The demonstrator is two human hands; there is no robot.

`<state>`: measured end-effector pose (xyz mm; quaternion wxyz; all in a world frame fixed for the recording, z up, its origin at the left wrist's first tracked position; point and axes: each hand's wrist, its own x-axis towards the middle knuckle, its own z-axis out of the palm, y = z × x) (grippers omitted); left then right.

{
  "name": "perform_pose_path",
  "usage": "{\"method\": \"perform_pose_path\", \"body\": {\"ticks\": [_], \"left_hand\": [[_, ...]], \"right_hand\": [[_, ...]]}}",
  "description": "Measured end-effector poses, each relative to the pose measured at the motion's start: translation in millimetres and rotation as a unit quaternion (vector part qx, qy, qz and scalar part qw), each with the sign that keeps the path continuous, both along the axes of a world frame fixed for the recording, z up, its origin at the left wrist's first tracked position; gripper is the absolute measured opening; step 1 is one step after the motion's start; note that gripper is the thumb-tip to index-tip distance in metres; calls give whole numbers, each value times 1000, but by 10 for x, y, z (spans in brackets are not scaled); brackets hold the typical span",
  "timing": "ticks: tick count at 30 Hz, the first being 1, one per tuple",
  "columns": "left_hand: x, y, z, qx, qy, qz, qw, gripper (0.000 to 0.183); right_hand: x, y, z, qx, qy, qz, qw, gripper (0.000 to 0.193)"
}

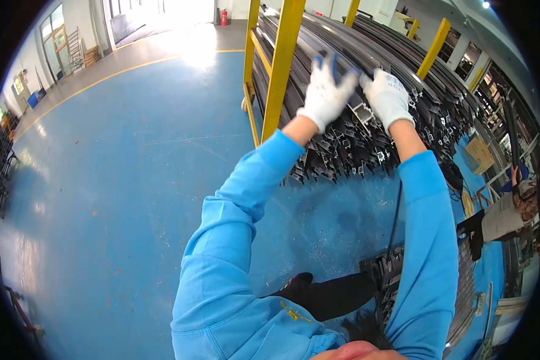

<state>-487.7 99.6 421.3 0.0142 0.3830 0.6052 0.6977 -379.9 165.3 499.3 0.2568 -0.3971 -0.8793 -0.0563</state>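
Observation:
Both my hands wear white work gloves and are over a thick stack of long dark metal profiles (342, 141), whose cut ends face me. My left hand (327, 93) is above the stack, its fingers spread and somewhat blurred by motion, with blue showing on the finger side of the glove. Just right of it, my right hand (388, 97) has its fingers bent down over a metal profile (362, 114) with a bright, hollow end. Its fingertips are partly hidden, so the exact hold is hard to make out.
Yellow rack posts (280, 75) stand at the stack's left, with another yellow post (434, 49) farther right. A cardboard box (479, 154) sits beyond the stack. At the far right is another person (503, 217). A red fire extinguisher (224, 17) stands at the back wall.

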Motion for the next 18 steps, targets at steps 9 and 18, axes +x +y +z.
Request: {"method": "perform_pose_path", "body": {"ticks": [9,18], "left_hand": [[60,80,-391,57,441,112,889,60],[-537,536,-319,-23,454,204,867,57]], "right_hand": [[678,-83,-290,-26,60,-36,997,60],[2210,-144,-868,-96,100,-135,981,52]]}}
